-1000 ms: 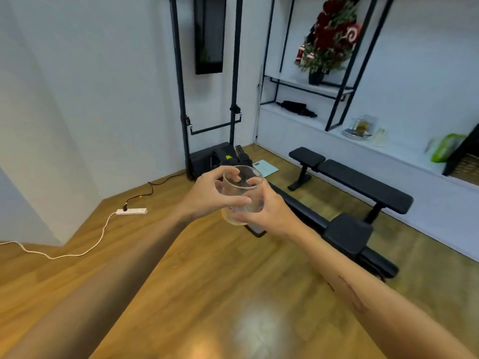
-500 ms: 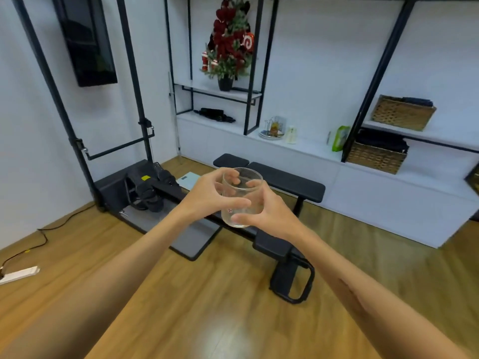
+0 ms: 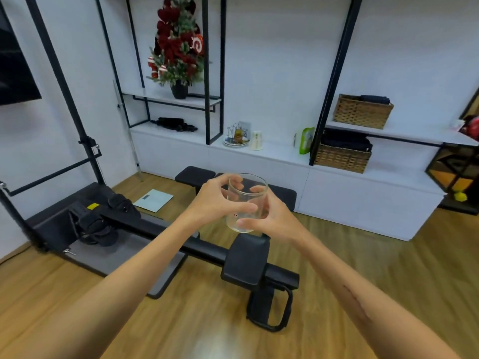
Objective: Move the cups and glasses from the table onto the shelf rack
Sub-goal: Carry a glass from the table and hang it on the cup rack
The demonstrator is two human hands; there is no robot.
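Clear glass (image 3: 246,203) is held upright between both hands. Left hand (image 3: 215,203) and right hand (image 3: 274,218) curl around it.

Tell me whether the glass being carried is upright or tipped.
Upright, leaning slightly: the glass has its open rim on top and base below, gripped between the left hand and right hand.

A clear, empty, straight-walled drinking glass (image 3: 246,202) is held upright at chest height above the wooden floor, its open rim up and a small red mark on its near wall. The left hand (image 3: 216,203) grips its left side, thumb across the front; the right hand (image 3: 272,216) grips its right side and lower front. The black-framed shelf rack with white boards (image 3: 280,149) stands well apart along the far wall.
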